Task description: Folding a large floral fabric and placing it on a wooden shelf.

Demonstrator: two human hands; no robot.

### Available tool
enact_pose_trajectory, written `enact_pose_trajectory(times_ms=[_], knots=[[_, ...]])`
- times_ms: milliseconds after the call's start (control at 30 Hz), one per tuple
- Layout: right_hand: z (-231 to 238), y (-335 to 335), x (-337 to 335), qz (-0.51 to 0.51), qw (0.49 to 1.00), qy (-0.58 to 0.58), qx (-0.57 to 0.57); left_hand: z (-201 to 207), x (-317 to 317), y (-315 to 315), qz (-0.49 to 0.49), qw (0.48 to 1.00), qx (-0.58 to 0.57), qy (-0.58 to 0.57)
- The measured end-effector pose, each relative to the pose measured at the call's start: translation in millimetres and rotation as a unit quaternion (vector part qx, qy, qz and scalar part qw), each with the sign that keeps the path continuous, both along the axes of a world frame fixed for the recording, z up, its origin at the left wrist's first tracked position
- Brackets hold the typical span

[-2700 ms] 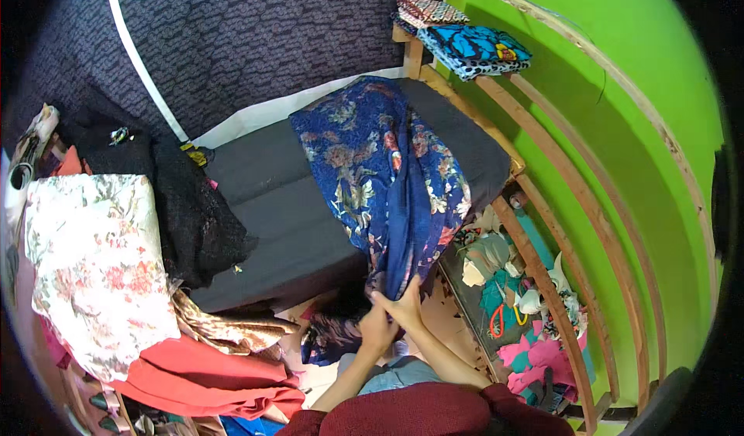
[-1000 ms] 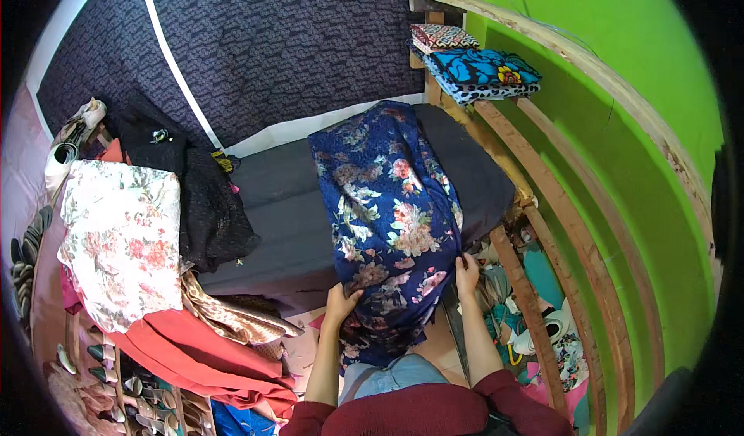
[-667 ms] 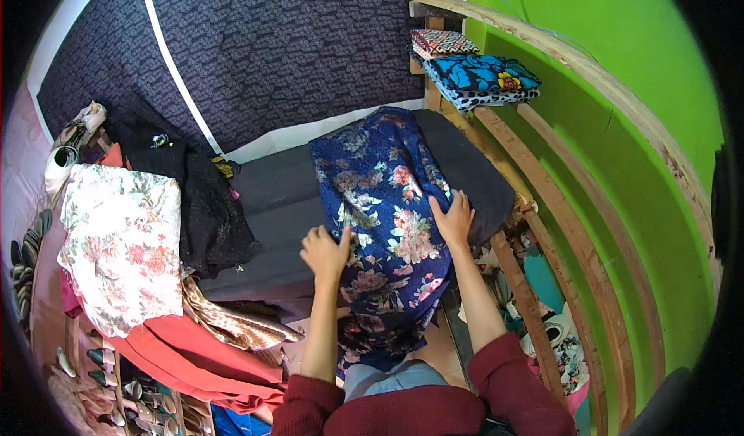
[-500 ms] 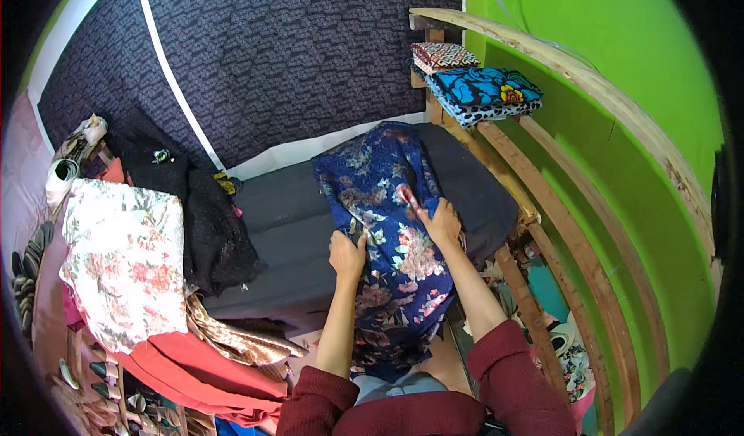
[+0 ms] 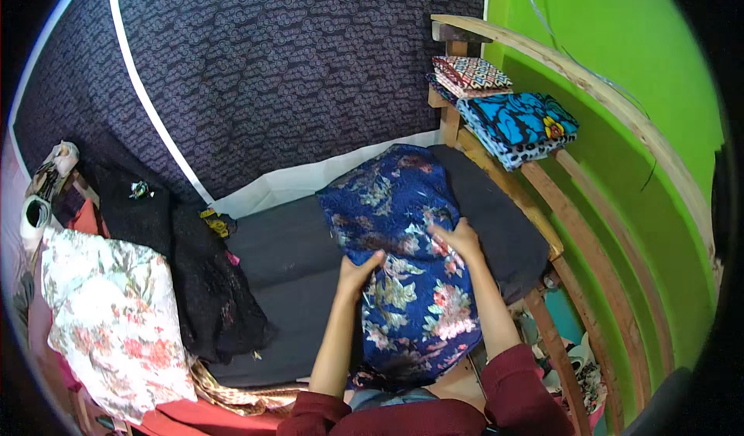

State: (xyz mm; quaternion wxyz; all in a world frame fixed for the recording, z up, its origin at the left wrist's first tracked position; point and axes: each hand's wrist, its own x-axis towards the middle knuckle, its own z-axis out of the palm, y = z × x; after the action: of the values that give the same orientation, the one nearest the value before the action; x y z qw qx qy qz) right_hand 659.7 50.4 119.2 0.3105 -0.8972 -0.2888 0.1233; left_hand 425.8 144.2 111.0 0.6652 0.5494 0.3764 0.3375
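Observation:
A navy blue cloth with pink and cream flowers [image 5: 422, 300] lies lengthwise on a dark grey covered surface [image 5: 291, 281], its near end hanging toward my lap. At the cloth's left edge is my left hand [image 5: 358, 272], closed, thumb on top and fingers curled at the side. My right hand [image 5: 460, 242] grips the opposite edge a little farther up, thumb lying over the flowers. The fingers of both hands are partly hidden by the cloth. Between my hands the fabric sags in a shallow crease, while its far part spreads fairly flat.
Folded patterned cloths, a blue one [image 5: 519, 122] and a red-and-white one [image 5: 471, 73], rest on wooden slats [image 5: 597, 211] at right. A white floral cloth [image 5: 108, 320] and a black garment [image 5: 205, 273] are heaped at left. Behind stands a dark patterned wall covering [image 5: 287, 72].
The pinched fold by my right hand has opened out, and the navy cloth looks wider and smoother near me. Both hands remain at its edges. The whole view has shifted.

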Motion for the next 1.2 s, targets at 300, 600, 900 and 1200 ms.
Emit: enact_pose_trajectory(times_ms=[300,600,900,1200], knots=[[52,52,1,0.151,0.866,0.339,0.335,12,28,54,-0.055,0.966,-0.159,-0.194],[201,241,37,0.164,0.885,-0.083,0.428,194,53,223,-0.023,0.968,0.116,-0.222],[72,291,25,0.229,0.877,0.107,0.409,46,34,298,-0.008,0.987,0.137,-0.087],[-18,319,62,0.108,0.866,0.449,0.192,-53,44,357,-0.075,0.962,-0.261,-0.032]])
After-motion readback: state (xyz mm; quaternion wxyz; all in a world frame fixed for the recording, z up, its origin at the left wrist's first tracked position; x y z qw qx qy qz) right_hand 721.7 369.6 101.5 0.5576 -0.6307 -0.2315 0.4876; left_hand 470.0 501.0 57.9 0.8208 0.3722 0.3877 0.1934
